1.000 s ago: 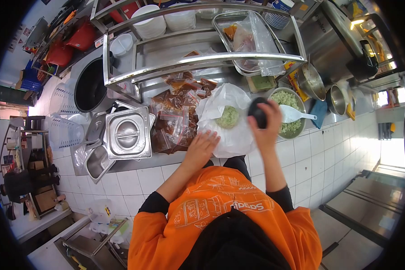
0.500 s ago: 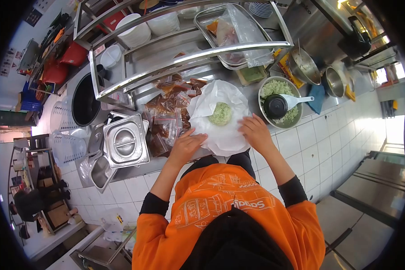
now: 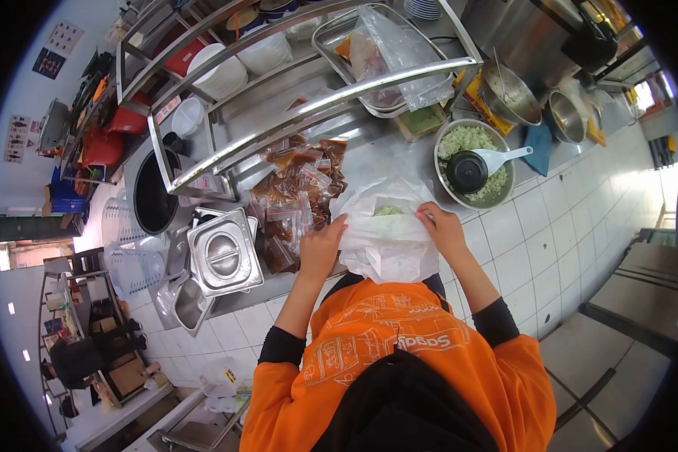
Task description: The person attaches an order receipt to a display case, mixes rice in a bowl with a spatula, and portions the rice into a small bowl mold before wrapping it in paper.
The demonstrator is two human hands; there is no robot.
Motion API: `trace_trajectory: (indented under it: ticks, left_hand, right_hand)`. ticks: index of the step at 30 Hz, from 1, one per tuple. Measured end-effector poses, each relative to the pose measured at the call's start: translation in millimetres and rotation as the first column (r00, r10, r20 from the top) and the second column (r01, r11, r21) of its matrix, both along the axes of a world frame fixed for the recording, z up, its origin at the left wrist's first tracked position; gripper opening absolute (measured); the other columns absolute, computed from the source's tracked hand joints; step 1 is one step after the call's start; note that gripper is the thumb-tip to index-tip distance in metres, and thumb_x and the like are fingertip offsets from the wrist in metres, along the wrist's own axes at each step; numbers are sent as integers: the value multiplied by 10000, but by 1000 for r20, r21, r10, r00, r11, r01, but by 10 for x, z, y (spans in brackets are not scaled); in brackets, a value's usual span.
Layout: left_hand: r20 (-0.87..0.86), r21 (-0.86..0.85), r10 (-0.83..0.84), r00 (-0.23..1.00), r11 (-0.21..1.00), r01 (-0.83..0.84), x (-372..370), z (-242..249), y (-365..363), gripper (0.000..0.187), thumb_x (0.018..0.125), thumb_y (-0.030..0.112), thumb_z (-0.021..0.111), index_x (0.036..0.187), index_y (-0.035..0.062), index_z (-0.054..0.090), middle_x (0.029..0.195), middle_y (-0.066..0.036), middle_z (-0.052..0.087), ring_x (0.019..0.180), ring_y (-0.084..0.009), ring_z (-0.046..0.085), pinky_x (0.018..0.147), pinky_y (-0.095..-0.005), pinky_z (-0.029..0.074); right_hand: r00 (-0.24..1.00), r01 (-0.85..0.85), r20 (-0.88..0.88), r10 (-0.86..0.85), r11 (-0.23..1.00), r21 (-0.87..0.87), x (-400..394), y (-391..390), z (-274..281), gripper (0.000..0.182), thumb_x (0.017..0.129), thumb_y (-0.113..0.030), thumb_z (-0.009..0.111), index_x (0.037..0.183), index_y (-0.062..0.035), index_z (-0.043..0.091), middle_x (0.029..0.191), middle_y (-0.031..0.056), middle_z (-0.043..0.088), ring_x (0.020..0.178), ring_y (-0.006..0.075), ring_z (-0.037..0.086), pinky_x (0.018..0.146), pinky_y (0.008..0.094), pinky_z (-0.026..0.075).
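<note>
A white sheet of wrapping paper (image 3: pixel 388 245) lies on the steel counter with a mound of green rice (image 3: pixel 389 211) on it. The sheet's near edge is folded up over the rice, so only a sliver of green shows. My left hand (image 3: pixel 322 245) grips the sheet's left side. My right hand (image 3: pixel 440 228) grips its right side. A metal bowl (image 3: pixel 446 184) of green rice stands just right of the sheet, with a small black bowl (image 3: pixel 467 171) and a white ladle (image 3: pixel 503 157) resting in it.
Bags of brown sauce (image 3: pixel 297 200) lie left of the paper. A lidded steel pan (image 3: pixel 224 253) and a black pot (image 3: pixel 153 193) stand further left. A steel rack (image 3: pixel 301 105) with white bowls and a tray rises behind. More metal bowls (image 3: pixel 512 94) stand at the right.
A second ago my right hand held the black bowl over the paper; it set the bowl into the rice bowl. Both hands have since taken the paper's sides and folded it over the rice.
</note>
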State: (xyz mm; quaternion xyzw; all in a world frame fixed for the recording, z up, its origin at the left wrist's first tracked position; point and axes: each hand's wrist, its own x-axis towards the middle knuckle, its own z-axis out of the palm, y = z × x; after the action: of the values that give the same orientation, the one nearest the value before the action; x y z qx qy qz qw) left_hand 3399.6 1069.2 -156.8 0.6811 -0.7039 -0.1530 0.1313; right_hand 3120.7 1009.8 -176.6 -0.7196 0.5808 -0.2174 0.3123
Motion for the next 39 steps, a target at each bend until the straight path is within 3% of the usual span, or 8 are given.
trace_trajectory:
  ticks: [5,8,14,26,29,31,33,39]
  left_hand:
    - [182,-351,-44,982,930,107,-129,247,20,403,797,81,593,1200,99,601,1011,-136,622,968,-277,613,791,-372,487]
    - [-68,-447,-508,859,785,429,-353,224,85,414,765,56,557,1178,55,580,1100,-112,571,1131,-298,547,921,-376,468]
    - [28,-235,-612,790,764,600,-602,0,-202,321,834,87,586,1152,46,591,1286,-155,528,1204,-341,509,975,-373,459]
    - [258,-269,82,963,963,-10,-373,346,-368,462,918,242,532,1336,52,484,1464,-198,341,1397,-459,175,1017,-747,73]
    - [479,-260,63,876,963,73,-443,441,-268,461,901,168,518,1345,54,475,1477,-199,326,1397,-418,222,1074,-662,147]
    - [-206,-73,-325,923,946,316,-444,322,-189,530,861,88,509,1382,35,425,1493,-211,303,1383,-364,292,1125,-521,220]
    - [93,-105,-685,722,715,691,-621,179,6,600,833,57,501,1414,8,362,1500,-214,293,1376,-320,331,1138,-396,258]
    - [156,-134,-555,817,808,574,-637,-105,-30,613,832,68,495,1412,-45,332,1500,-203,300,1406,-306,289,1142,-402,254]
  right_hand:
    - [994,56,-80,-68,988,-143,148,-14,142,386,794,-198,726,1131,-101,564,908,101,638,822,299,629,696,378,498]
    - [999,-3,-44,-18,900,-437,370,-156,224,481,749,-209,752,1168,-100,542,987,110,565,926,311,569,763,388,472]
    - [984,-70,-177,6,931,-358,603,-608,173,382,728,-177,750,1069,-104,593,1027,99,501,969,302,514,808,407,443]
    - [964,-252,-188,189,872,-419,561,-724,107,330,779,-102,689,1085,-139,569,987,72,542,798,295,603,690,402,491]
    - [966,-242,-178,189,906,-347,573,-719,218,339,776,-112,701,1075,-123,541,989,79,540,788,312,609,675,412,490]
    - [972,-190,-184,145,948,-256,582,-693,270,346,776,-114,704,1069,-107,520,983,92,549,797,329,612,671,418,489]
    - [976,-101,-207,63,979,-177,585,-637,283,352,780,-111,701,1066,-90,498,968,113,569,806,347,615,669,423,487]
    - [992,-119,-63,112,985,-125,389,-526,220,411,770,-77,701,1108,-72,468,907,156,619,844,367,617,703,431,482]
